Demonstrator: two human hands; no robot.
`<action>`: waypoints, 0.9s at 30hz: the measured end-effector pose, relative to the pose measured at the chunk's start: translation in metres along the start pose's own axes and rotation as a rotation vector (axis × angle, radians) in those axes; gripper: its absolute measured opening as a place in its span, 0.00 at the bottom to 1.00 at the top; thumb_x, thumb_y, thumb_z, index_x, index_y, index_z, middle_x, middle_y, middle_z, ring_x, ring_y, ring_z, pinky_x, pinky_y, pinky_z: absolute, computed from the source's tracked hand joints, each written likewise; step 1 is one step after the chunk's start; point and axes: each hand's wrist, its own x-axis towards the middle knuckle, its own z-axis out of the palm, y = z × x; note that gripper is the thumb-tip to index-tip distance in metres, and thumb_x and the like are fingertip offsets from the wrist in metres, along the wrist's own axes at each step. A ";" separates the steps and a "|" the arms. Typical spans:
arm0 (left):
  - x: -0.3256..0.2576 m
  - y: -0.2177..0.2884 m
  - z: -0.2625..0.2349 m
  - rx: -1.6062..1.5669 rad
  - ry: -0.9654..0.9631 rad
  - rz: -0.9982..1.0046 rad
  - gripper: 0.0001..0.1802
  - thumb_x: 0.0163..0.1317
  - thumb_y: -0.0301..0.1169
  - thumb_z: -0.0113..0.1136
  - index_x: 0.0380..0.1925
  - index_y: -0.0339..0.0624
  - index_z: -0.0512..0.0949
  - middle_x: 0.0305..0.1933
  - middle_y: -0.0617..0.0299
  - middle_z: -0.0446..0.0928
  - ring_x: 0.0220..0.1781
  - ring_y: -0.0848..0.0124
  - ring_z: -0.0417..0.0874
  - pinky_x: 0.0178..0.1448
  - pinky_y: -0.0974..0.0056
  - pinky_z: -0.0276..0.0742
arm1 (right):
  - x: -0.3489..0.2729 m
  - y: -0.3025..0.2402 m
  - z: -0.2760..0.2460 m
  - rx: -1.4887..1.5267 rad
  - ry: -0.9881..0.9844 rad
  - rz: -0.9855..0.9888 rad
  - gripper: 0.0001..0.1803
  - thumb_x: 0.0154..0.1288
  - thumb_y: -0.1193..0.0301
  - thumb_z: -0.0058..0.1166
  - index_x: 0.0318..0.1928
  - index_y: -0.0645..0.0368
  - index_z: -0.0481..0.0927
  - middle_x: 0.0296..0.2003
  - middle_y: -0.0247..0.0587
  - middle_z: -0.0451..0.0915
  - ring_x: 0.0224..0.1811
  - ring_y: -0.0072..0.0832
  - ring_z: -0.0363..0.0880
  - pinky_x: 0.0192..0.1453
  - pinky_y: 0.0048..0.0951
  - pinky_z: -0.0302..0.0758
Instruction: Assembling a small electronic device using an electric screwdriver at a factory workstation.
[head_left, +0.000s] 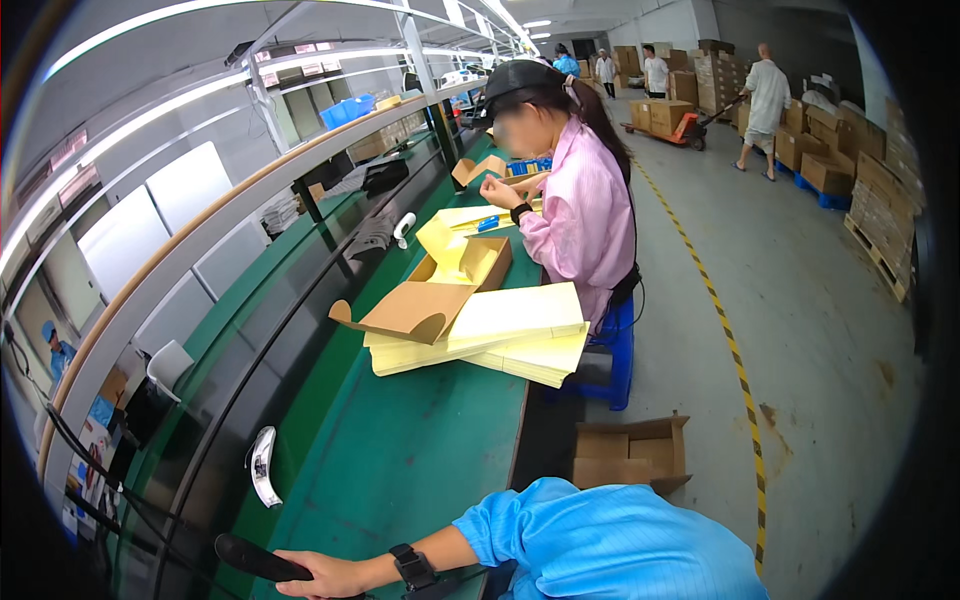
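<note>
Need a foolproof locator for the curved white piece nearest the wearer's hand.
Along the long green bench, go to its near end, where the wearer's hand grips a black handle. Just beyond lies the curved white piece. It's slim and bowed, unlike the stubbier white item beyond the yellow stack.

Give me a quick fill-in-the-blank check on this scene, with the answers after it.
1. The wearer's right hand grips a handle coloured ____.
2. The bench top is coloured ____.
3. In the picture, the curved white piece lies to the ____ (left or right) of the yellow stack.
4. The seated co-worker wears a shirt coloured ____.

Missing words: black; green; left; pink.
</note>
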 end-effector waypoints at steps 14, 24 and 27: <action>-0.021 0.079 0.081 -0.364 -0.481 0.330 0.05 0.48 0.21 0.57 0.22 0.29 0.72 0.20 0.49 0.70 0.24 0.60 0.72 0.30 0.63 0.69 | -0.001 0.001 0.032 0.344 -0.066 -0.149 0.21 0.57 0.55 0.53 0.38 0.59 0.65 0.14 0.35 0.68 0.13 0.20 0.67 0.16 0.20 0.65; -0.016 0.084 0.088 -0.420 -0.491 0.317 0.04 0.47 0.20 0.57 0.23 0.30 0.72 0.21 0.50 0.70 0.26 0.61 0.73 0.31 0.63 0.69 | 0.006 0.003 0.028 0.333 -0.047 -0.196 0.21 0.57 0.56 0.53 0.38 0.61 0.66 0.13 0.36 0.69 0.12 0.21 0.67 0.15 0.20 0.64; -0.017 0.085 0.087 -0.434 -0.492 0.309 0.04 0.47 0.20 0.57 0.23 0.30 0.72 0.22 0.50 0.71 0.26 0.61 0.73 0.32 0.64 0.69 | 0.006 0.003 0.029 0.352 -0.045 -0.197 0.21 0.57 0.57 0.53 0.38 0.61 0.66 0.13 0.36 0.69 0.12 0.21 0.67 0.15 0.20 0.64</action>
